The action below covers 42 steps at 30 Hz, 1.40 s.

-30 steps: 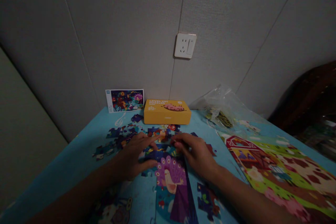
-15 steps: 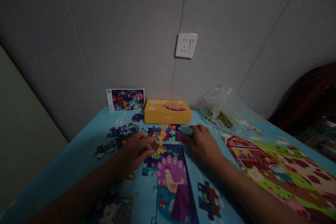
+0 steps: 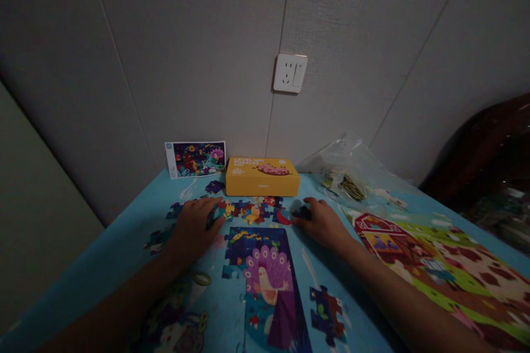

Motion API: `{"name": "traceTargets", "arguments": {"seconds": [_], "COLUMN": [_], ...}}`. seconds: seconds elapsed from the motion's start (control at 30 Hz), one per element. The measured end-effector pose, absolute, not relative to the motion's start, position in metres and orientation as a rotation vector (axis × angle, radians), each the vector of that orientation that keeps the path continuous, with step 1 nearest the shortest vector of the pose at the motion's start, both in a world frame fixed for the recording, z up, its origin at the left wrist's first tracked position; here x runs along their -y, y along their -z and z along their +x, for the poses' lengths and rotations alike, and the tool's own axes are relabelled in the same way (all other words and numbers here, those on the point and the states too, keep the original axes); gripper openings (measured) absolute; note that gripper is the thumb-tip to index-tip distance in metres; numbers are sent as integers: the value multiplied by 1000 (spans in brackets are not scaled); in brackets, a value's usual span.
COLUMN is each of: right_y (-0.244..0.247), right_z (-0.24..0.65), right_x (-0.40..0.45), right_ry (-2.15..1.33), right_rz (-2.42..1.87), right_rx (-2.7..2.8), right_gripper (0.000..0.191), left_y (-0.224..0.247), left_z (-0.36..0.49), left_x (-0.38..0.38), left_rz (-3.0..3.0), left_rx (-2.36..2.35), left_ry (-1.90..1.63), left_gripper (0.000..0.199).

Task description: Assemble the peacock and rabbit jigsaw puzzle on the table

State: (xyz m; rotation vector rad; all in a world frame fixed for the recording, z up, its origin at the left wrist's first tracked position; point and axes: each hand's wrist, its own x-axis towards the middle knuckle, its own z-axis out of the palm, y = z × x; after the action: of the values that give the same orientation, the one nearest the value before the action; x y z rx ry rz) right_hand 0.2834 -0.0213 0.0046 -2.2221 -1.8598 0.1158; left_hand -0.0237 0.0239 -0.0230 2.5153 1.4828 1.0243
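Observation:
My left hand (image 3: 196,227) rests on the table with its thumb and fingers around the edge of a puzzle piece with yellow and orange on it (image 3: 227,209). This piece lies at the left end of a row of joined puzzle pieces (image 3: 252,212). At the other end of the row, the fingers of my right hand (image 3: 323,225) curve around a dark puzzle piece (image 3: 303,213), partly hidden. Beside it is a piece with a red arc (image 3: 283,217). Nearer me lies a joined peacock section (image 3: 269,281), its top edge apart from the row.
A yellow puzzle box (image 3: 262,177) and a picture card (image 3: 196,159) stand by the wall. A clear plastic bag (image 3: 348,176) sits right of the box. Loose pieces (image 3: 327,314) lie right of the peacock; a farm puzzle (image 3: 439,270) covers the right side.
My left hand has moved left, and a yellow-orange piece has gone from above the peacock section to the row's left end. My right hand has barely moved.

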Motion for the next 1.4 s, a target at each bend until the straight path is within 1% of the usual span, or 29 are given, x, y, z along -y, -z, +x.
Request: {"name": "traceTargets", "arguments": {"seconds": [0.13,0.2,0.3,0.4,0.47,0.5,0.57,0.63,0.67,0.73,0.8,0.87,0.93,1.07,1.1,1.2,1.33,1.4], "right_y": [-15,-22,-26,-20,-14,-12,-12,-18,-23,-32,-39,-43,-43,-42,-43,-44,-42,-39], "right_z": [287,285,274,255,242,237,235,245,255,279,303,319,324,318,316,316,319,318], "right_x": [21,23,28,35,39,41,43,42,40,37,36,36,37,36,36,34,31,29], "right_ry": [-141,-193,-487,-858,-1041,-1113,-1212,-1203,-1133,-829,-427,-266,-311,-521,-572,-655,-654,-727], "right_rz": [-2147,-2045,-1740,-1450,-1352,-1324,-1294,-1345,-1427,-1790,-2186,-2416,-2477,-2411,-2392,-2331,-2254,-2141], "right_rx": [1770,1645,1498,1473,1493,1511,1570,1681,1745,1854,1891,1958,2030,2043,2040,2037,1972,1911], "right_gripper": [23,18,23,30,35,37,41,41,40,39,47,56,53,24,20,21,23,24], "left_y": [25,22,19,19,20,20,18,17,18,20,24,28,31,29,28,26,25,24], "left_z": [-24,-23,-20,-17,-15,-14,-14,-14,-15,-17,-18,-18,-18,-16,-16,-17,-18,-18], "left_x": [-24,-22,-15,-5,0,2,4,2,0,-5,-9,-11,-12,-10,-10,-9,-7,-7], "left_rz": [2597,2618,2623,2591,2598,2621,2688,2745,2767,2795,2803,2790,2770,2746,2743,2740,2699,2663], "left_rx": [-1385,-1319,-1155,-950,-823,-759,-632,-590,-620,-759,-887,-949,-965,-957,-946,-908,-912,-928], "left_ry": [-1040,-1046,-997,-875,-784,-738,-652,-610,-627,-735,-881,-1005,-1072,-1107,-1108,-1085,-1056,-1051], "left_gripper": [28,30,42,66,76,74,57,41,37,36,37,38,40,41,41,40,41,40]}}
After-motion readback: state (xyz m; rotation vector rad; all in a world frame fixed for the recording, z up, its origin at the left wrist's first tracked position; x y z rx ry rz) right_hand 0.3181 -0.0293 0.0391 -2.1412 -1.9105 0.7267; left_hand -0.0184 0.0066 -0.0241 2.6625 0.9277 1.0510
